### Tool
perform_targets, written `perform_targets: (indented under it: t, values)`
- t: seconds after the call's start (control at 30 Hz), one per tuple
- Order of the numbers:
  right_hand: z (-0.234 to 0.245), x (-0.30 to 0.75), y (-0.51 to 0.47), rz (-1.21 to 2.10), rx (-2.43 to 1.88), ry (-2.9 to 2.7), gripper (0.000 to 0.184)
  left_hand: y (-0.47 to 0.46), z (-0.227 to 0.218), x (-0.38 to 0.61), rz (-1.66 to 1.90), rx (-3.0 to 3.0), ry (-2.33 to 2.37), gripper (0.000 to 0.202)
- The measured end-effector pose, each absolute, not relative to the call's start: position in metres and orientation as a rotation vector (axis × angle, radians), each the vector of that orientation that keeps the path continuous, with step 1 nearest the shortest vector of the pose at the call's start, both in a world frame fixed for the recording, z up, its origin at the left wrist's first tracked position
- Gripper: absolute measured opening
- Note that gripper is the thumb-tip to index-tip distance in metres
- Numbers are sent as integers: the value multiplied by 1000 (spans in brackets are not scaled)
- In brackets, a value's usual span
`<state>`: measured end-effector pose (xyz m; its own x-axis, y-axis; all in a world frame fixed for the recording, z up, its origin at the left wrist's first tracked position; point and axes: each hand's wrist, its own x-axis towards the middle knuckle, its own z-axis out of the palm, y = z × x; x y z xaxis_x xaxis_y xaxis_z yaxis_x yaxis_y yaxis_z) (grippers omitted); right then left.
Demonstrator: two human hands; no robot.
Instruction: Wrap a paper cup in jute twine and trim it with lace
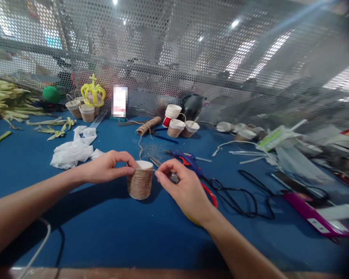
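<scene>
A paper cup wrapped in brown twine (139, 185) stands upright on the blue table, its white inside showing at the top. My left hand (112, 166) pinches the cup's rim on the left side with thumb and forefinger. At the other side, my right hand (184, 186) is closed in a pinch on a thin strand of twine (153, 170) that runs from the upper edge of the cup. Scissors with a red handle (211, 195) lie partly hidden beneath my right hand. Just beyond it rests a blue glue gun (192, 164).
Behind the cup lies a roll of twine (149, 126), a strand trailing toward the cup. More wrapped cups (176, 128) stand near the mesh screen (151, 58). White crumpled plastic (72, 151) is at left; a black cable (250, 211) and a purple box (311, 213) are at right.
</scene>
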<state>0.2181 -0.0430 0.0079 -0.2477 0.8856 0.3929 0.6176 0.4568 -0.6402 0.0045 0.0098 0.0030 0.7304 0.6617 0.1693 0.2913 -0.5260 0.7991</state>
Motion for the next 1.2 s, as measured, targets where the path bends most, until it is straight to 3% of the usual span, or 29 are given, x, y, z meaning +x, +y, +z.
perform_targets:
  t: [1.2]
  values:
    - [-3,221,-31,417,-1243,-2030,11,13,3,1,546,2206,604,12]
